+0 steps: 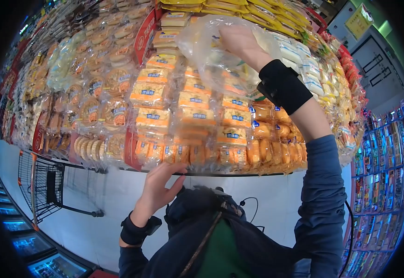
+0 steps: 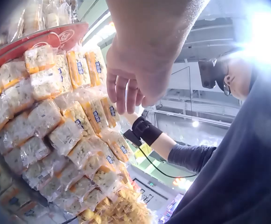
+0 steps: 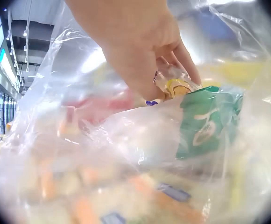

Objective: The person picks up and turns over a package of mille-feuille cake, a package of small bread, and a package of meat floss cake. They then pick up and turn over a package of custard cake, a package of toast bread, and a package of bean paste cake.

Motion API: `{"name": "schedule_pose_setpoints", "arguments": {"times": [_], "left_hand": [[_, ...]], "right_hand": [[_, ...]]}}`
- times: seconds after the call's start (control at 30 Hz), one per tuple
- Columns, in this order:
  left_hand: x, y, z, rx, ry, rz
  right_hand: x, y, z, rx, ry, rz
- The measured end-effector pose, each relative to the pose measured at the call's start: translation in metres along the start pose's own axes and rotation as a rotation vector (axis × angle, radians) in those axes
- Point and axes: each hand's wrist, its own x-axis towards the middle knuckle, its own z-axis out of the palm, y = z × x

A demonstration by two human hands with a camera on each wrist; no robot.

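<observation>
In the head view my right hand (image 1: 242,44) reaches over the display, inside a clear plastic bag (image 1: 195,44). The right wrist view shows its fingers pinching a small pastry in a clear wrapper (image 3: 176,87); its exact kind I cannot tell. A green printed patch (image 3: 200,123) lies on the bag beside it. My left hand (image 1: 161,187) is at the display's front edge, fingers relaxed and holding nothing. Closest to it are wrapped cakes with orange bands (image 1: 153,116). Through the left wrist view, the left hand (image 2: 142,65) hangs with loosely bent fingers.
Round wrapped biscuits (image 1: 116,111) fill the display's left side, behind a red divider (image 1: 145,34). Yellow packets (image 1: 267,16) line the back and white packs (image 1: 290,51) lie at right. A shopping cart (image 1: 39,180) stands at lower left; stocked shelves (image 1: 382,171) rise at right.
</observation>
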Motion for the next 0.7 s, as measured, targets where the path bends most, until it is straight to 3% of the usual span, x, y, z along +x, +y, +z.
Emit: {"name": "schedule_pose_setpoints", "arguments": {"times": [0.1,0.2,0.27,0.37,0.5,0.6,0.7], "left_hand": [[0.000,0.004,0.004,-0.020,-0.024,-0.026],[0.001,0.006,0.009,-0.008,-0.048,-0.011],[0.001,0.003,0.011,0.017,-0.098,0.013],[0.015,0.014,0.021,-0.012,0.094,0.083],[0.030,0.025,0.028,-0.020,0.069,0.073],[0.043,0.039,0.044,-0.095,-0.070,0.055],[0.054,0.049,0.070,-0.340,-0.246,-0.056]], "right_hand": [[-0.023,-0.005,-0.014,-0.133,0.287,-0.138],[-0.063,-0.014,-0.027,-0.142,0.405,-0.250],[-0.096,-0.023,-0.041,0.023,0.496,-0.271],[-0.155,-0.029,-0.064,0.419,0.622,-0.249],[-0.249,-0.041,-0.058,1.226,0.542,0.152],[-0.291,-0.052,-0.041,1.875,0.294,0.383],[-0.310,-0.049,-0.026,2.006,0.168,0.515]]}}
